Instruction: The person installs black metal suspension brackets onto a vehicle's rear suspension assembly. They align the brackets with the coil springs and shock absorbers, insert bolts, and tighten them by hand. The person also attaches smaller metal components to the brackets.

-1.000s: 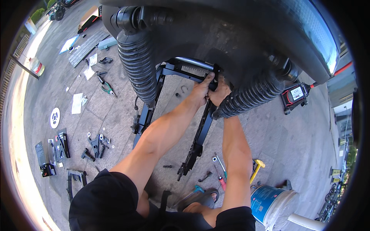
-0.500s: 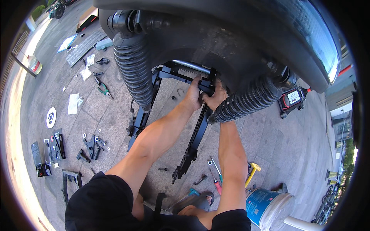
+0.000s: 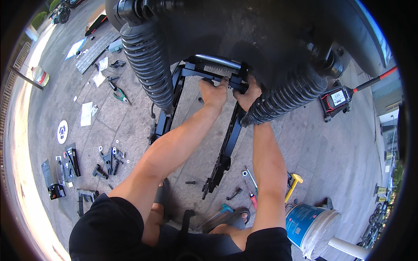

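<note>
A black U-shaped metal swingarm [image 3: 230, 132] hangs below the dark underside of a vehicle, its two arms pointing toward me. My left hand [image 3: 213, 92] is closed around its crossbar, right of the middle, thumb near the top. At the right corner my right hand [image 3: 250, 94] grips the same part; some of its fingers are hidden behind the metal. A silver rod [image 3: 217, 61] runs just beyond the crossbar. Two black coil-spring shock absorbers hang on either side: the left shock [image 3: 147, 65] outside my left forearm, the right shock [image 3: 285, 100] over my right wrist.
Loose black brackets [image 3: 109, 161], green-handled pliers [image 3: 119, 95] and paper sheets [image 3: 86, 114] lie on the paving at left. At right stand a red-and-black floor jack [image 3: 337, 100], a yellow-handled hammer [image 3: 294, 185] and a blue-and-white bucket [image 3: 305, 224]. A screwdriver [image 3: 253, 200] lies near my foot.
My left hand has shifted leftward along the crossbar, away from my right hand. My view has moved slightly, with the vehicle appearing higher.
</note>
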Demonstrator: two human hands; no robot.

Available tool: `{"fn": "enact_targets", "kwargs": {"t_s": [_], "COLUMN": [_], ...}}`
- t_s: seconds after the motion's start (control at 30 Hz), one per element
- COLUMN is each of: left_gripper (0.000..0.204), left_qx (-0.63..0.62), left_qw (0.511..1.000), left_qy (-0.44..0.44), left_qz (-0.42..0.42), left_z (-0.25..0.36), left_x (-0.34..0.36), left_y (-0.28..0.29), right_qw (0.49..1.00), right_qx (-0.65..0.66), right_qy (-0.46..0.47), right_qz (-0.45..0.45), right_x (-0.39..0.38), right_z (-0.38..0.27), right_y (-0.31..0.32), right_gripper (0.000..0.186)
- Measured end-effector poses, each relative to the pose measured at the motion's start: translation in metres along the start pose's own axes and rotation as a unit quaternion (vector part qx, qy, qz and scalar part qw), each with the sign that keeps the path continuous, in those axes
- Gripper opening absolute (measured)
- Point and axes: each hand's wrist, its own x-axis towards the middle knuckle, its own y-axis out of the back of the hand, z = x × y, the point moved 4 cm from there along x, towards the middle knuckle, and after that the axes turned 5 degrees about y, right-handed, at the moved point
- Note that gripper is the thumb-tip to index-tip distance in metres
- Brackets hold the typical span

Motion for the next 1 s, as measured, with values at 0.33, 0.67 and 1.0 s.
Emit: {"fn": "enact_targets", "kwargs": {"t_s": [0.33, 0.67, 1.0], "left_gripper": [0.037, 0.042, 0.04], "left_qx": [0.117, 0.307, 0.3], "left_qw": [0.944, 0.876, 0.869], "left_qy": [-0.262, -0.235, -0.193], "left_qz": [-0.162, -0.287, -0.342], "left_z": [0.037, 0.061, 0.061], "left_x": [-0.023, -0.007, -0.002], "left_y": [0.005, -0.03, -0.033], "right_qw": [0.998, 0.999, 0.993], "right_qx": [0.018, -0.047, -0.054], "right_qy": [0.045, 0.006, 0.073], "right_qz": [0.032, -0.011, 0.074], "right_x": [0.001, -0.002, 0.005], "right_z": [-0.001, 0.001, -0.012], "right_y": [0.002, 0.004, 0.013], "right_gripper": [0.064, 0.06, 0.05]}}
